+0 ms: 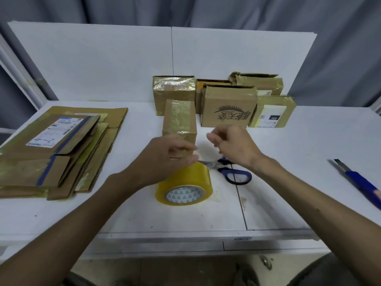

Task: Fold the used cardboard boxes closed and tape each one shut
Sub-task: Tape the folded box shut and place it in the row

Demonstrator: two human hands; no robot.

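Observation:
A yellow tape roll (183, 184) lies on its side on the white table, near the front middle. Just above it, my left hand (171, 153) and my right hand (233, 145) are held close together, fingers curled. Between them they pinch a short, clear strip of tape (203, 150), which is blurred. Right behind my hands stands a small cardboard box (179, 118), shut, with glossy tape over its top. Several more boxes (227, 106) stand in a group at the back, against the white wall.
A stack of flattened cardboard (55, 149) covers the left side of the table. Blue-handled scissors (234, 173) lie just right of the roll, under my right wrist. A blue utility knife (358, 182) lies at the far right.

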